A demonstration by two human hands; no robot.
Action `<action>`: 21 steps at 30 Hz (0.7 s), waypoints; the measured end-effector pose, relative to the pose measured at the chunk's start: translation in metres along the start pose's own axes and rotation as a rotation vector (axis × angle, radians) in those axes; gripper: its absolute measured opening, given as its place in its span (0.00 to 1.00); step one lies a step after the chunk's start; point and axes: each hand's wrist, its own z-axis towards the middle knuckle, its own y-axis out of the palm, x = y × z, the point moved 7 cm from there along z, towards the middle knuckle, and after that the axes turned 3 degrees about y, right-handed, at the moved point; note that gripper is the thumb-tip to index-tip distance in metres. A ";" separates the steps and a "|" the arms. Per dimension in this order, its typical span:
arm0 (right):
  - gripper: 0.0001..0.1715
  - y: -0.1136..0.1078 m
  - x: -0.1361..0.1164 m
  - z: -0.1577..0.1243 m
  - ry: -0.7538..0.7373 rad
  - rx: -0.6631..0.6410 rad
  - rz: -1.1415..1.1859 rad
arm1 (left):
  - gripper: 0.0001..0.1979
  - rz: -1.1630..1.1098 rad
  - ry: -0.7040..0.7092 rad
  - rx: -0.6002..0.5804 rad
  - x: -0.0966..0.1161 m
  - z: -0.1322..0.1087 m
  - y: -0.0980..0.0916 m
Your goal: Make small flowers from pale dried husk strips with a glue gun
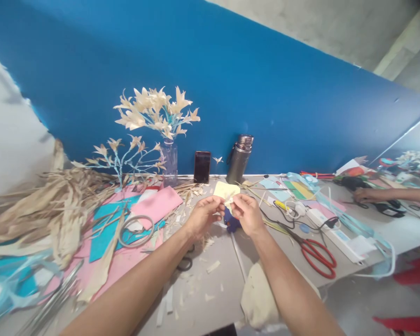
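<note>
From afar, I see the left hand (206, 213) and right hand (248, 213) pinching a small pale piece (228, 201) between them over the table (205, 287), probably with such a fine grip because it looks delicate.

two own hands (203, 216) (249, 214) (one phone (202, 167))

Left forearm (145, 280) and right forearm (289, 280): bare, smooth in outline, tapering forward. Left hand (205, 217) and right hand (248, 217): likewise bare; fine detail blurred.

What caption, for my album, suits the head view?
Left hand and right hand hold a small pale piece above a cluttered table, pale flowers beyond.
</note>
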 end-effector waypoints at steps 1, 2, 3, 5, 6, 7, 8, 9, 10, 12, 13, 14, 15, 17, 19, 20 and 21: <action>0.17 0.000 0.000 0.000 0.001 -0.003 -0.014 | 0.16 -0.003 0.001 -0.009 0.001 -0.001 0.001; 0.18 0.000 0.000 0.000 0.002 -0.003 -0.024 | 0.15 -0.002 0.002 -0.019 0.001 -0.002 0.002; 0.18 0.000 0.000 -0.001 0.003 -0.002 -0.033 | 0.15 0.004 0.002 -0.028 0.002 -0.002 0.003; 0.18 0.000 -0.002 -0.001 0.003 0.004 -0.051 | 0.15 0.024 0.001 -0.033 0.002 -0.003 0.004; 0.18 0.000 -0.002 -0.001 0.001 0.005 -0.060 | 0.15 0.034 0.000 -0.031 0.002 -0.003 0.004; 0.18 0.000 -0.003 -0.001 0.000 0.005 -0.068 | 0.15 0.041 0.000 -0.031 0.002 -0.003 0.004; 0.19 0.001 -0.003 -0.001 -0.002 0.003 -0.075 | 0.15 0.044 0.000 -0.031 0.002 -0.003 0.004; 0.19 0.001 -0.003 -0.001 -0.004 0.000 -0.081 | 0.15 0.044 -0.001 -0.032 0.001 -0.003 0.004; 0.19 0.001 -0.003 -0.002 -0.005 -0.004 -0.086 | 0.14 0.042 -0.004 -0.036 0.001 -0.004 0.004; 0.19 0.002 -0.002 -0.002 -0.006 -0.012 -0.095 | 0.14 0.036 -0.018 -0.046 -0.001 -0.004 0.005; 0.19 0.002 -0.002 -0.002 -0.006 -0.015 -0.097 | 0.14 0.032 -0.027 -0.052 -0.002 -0.004 0.005; 0.19 0.002 -0.002 -0.002 -0.005 -0.017 -0.099 | 0.13 0.025 -0.034 -0.059 -0.002 -0.004 0.005; 0.19 0.002 -0.001 -0.002 -0.003 -0.017 -0.097 | 0.13 0.012 -0.038 -0.067 -0.003 -0.005 0.006; 0.20 0.002 -0.001 -0.001 0.000 -0.012 -0.083 | 0.13 -0.025 -0.035 -0.083 -0.004 -0.005 0.006; 0.21 0.002 -0.001 -0.001 0.003 -0.008 -0.058 | 0.14 -0.064 -0.015 -0.080 -0.004 -0.004 0.005; 0.22 0.002 -0.002 -0.001 0.006 -0.005 -0.046 | 0.15 -0.075 -0.002 -0.071 -0.004 -0.004 0.004; 0.22 0.001 -0.002 -0.001 0.010 0.001 -0.037 | 0.15 -0.078 0.011 -0.059 -0.003 -0.003 0.002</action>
